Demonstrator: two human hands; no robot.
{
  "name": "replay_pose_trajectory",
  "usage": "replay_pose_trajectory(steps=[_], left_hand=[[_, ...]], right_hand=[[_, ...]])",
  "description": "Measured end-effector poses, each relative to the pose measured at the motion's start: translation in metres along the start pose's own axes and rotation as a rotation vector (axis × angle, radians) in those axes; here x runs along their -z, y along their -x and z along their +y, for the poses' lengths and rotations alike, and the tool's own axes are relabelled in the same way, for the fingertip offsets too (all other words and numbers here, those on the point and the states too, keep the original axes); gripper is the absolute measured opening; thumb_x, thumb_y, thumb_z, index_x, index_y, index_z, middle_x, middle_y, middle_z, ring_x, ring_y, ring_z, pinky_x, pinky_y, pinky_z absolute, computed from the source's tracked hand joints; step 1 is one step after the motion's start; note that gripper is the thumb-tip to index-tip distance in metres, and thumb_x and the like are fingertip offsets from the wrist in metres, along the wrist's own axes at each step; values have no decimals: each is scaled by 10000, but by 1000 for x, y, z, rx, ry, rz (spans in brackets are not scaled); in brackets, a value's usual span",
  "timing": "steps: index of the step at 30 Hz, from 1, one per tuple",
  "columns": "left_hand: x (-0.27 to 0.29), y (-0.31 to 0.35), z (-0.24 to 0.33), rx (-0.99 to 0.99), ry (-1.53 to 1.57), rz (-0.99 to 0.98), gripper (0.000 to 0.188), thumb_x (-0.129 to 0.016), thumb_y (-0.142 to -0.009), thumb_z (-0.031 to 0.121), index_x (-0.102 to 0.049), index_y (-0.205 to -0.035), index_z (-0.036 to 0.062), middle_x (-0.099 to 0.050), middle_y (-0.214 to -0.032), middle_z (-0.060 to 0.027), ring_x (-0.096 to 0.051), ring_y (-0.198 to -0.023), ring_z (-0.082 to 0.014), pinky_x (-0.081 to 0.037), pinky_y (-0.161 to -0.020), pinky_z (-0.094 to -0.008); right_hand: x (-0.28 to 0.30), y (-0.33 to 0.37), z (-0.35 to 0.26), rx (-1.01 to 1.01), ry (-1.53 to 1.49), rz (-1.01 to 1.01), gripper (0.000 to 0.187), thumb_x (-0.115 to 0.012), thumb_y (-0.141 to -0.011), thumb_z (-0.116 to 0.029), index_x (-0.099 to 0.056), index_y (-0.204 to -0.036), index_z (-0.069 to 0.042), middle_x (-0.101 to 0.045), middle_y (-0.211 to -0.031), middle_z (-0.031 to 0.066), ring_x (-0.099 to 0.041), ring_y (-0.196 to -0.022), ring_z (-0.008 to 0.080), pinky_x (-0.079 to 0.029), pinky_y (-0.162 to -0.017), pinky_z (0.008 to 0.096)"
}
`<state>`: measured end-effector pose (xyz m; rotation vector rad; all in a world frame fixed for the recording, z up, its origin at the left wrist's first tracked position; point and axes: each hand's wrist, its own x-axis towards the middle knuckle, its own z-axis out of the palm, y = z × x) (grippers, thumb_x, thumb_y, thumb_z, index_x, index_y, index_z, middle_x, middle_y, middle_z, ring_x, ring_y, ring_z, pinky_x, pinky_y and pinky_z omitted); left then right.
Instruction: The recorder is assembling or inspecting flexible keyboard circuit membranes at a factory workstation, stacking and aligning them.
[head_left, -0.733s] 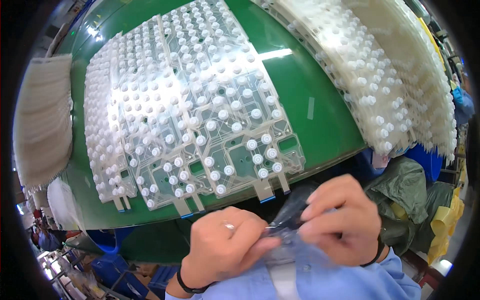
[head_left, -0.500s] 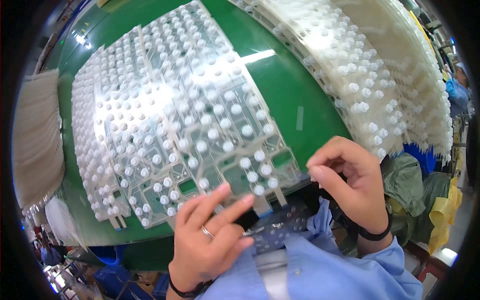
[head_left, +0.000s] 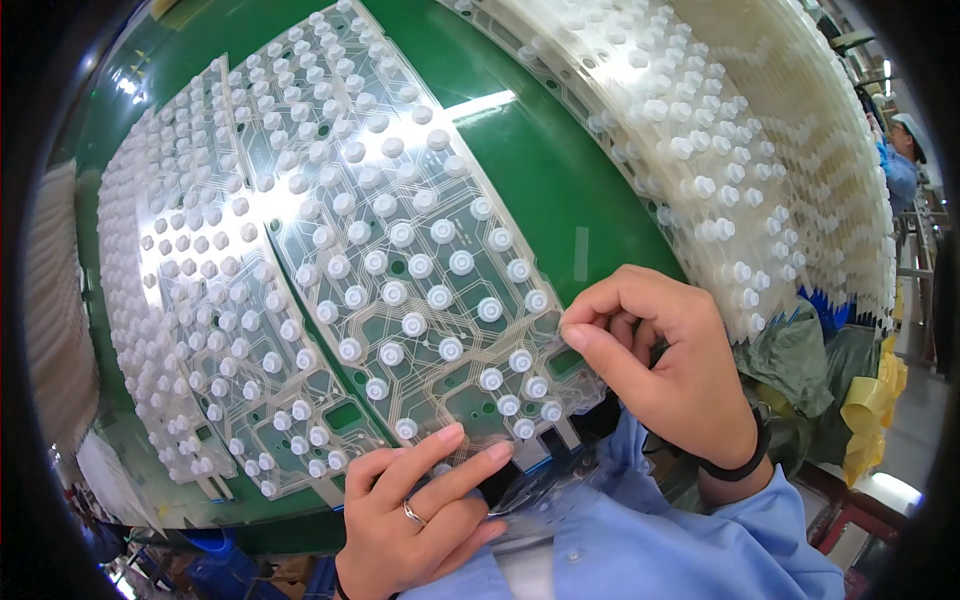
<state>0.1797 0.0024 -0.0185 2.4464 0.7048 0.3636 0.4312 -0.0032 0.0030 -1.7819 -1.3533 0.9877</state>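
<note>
A clear membrane sheet (head_left: 400,260) studded with small white rubber domes lies on top of a pile on the green table (head_left: 560,190). My right hand (head_left: 660,365) pinches the sheet's near right edge between thumb and forefinger. My left hand (head_left: 420,510), wearing a ring, rests flat with fingers spread on the sheet's near edge, over a dark transparent piece (head_left: 540,490) close to my body.
More dome-covered sheets (head_left: 180,330) fan out to the left. A long overlapping row of similar sheets (head_left: 740,150) runs along the table's right side. A person in blue (head_left: 900,160) stands at the far right. Green and yellow bags (head_left: 830,380) hang below the table edge.
My hands have parted from the dark piece held near my body. The right hand rose to the sheet's right edge and pinched it; the left hand flattened onto the near edge.
</note>
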Motion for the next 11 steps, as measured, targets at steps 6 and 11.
replay_pose_trajectory(steps=[6,11], left_hand=[[2,1,0,0,-9,4,357,-635,-882,421,-544,-673,146,-705,-1164,16,-568,-1165,-280,-377,-845,-400],[0,0,-1,-10,-6,7,358,-634,-884,426,-550,-672,150,-708,-1159,13,-567,-1172,-282,-381,-853,-395]], right_hand=[[-1,-2,-1,-9,7,-12,28,-671,-841,3,-667,-869,-2,-596,-769,20,-466,-535,35,-339,-485,200],[-1,-2,-2,-7,22,-2,31,-662,-842,-5,-659,-873,-9,-592,-733,59,-489,-503,92,-371,-480,247]])
